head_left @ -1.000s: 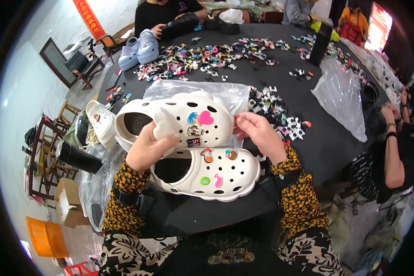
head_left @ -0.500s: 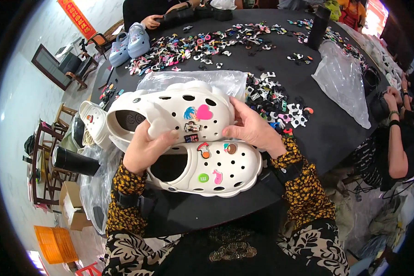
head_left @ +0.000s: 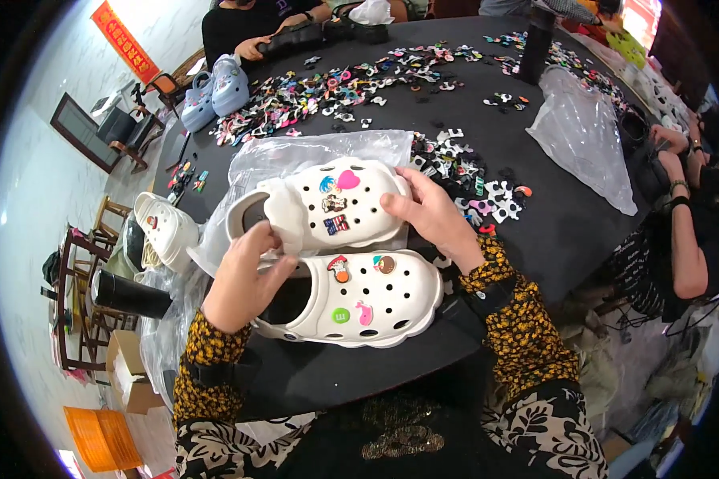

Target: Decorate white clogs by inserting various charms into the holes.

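Two white clogs with scalloped soles lie side by side in front of me, toes to the right. The far clog carries a blue wave, a pink heart, a small figure and a flag charm. My right hand grips its toe, thumb on top and fingers behind. At its heel opening, my left hand holds the near rim with curled fingers, the thumb stretched over the gap between the clogs. The near clog bears a mushroom-like, a coconut-like, a green round and a pink whale charm. Part of its heel is hidden by my left hand.
A clear plastic bag lies beneath and behind the far clog. Many loose charms spread across the black table. Another white clog and a black tumbler stand at left, blue clogs farther back. People sit at the far side and right.
The far clog has come down from a raised, tilted pose to lie lower beside the near clog. My left hand has shifted slightly along its heel side; the right stays at the toe.
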Demonstrator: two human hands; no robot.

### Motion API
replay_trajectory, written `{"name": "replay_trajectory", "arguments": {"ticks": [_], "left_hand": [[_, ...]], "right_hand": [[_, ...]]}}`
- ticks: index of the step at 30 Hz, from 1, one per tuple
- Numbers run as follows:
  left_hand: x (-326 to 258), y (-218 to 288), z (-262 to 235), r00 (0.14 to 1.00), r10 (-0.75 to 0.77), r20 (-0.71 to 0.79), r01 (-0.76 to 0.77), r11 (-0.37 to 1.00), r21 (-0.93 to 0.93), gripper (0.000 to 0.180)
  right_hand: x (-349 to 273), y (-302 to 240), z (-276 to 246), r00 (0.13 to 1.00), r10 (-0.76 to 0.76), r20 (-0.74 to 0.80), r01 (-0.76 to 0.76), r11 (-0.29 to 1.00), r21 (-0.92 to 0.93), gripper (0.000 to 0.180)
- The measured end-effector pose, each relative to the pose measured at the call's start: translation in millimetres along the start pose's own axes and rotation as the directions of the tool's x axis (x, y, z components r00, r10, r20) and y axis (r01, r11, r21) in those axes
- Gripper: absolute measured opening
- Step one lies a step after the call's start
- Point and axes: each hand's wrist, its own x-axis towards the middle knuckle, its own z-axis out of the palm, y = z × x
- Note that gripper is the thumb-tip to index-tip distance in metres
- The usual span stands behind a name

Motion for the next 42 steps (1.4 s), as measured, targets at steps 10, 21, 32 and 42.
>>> {"name": "replay_trajectory", "arguments": {"ticks": [10, 21, 32, 42], "left_hand": [[-11, 6, 15, 0.998, 0.063, 0.012, -0.063, 0.942, 0.330, 0.056], [-9, 2, 19, 0.992, 0.118, -0.045, -0.091, 0.916, 0.392, 0.063], [-10, 1, 20, 0.992, 0.112, -0.059, -0.083, 0.926, 0.369, 0.074], [-10, 4, 18, 0.995, 0.088, -0.046, -0.068, 0.942, 0.329, 0.069]], "right_hand": [[4, 8, -6, 0.979, -0.025, -0.202, 0.054, 0.989, 0.140, 0.049], [1, -4, -5, 0.930, -0.064, -0.362, 0.138, 0.974, 0.181, 0.047], [0, -8, -7, 0.934, -0.076, -0.348, 0.159, 0.964, 0.214, 0.045], [0, -9, -9, 0.945, -0.025, -0.327, 0.101, 0.971, 0.217, 0.038]]}}
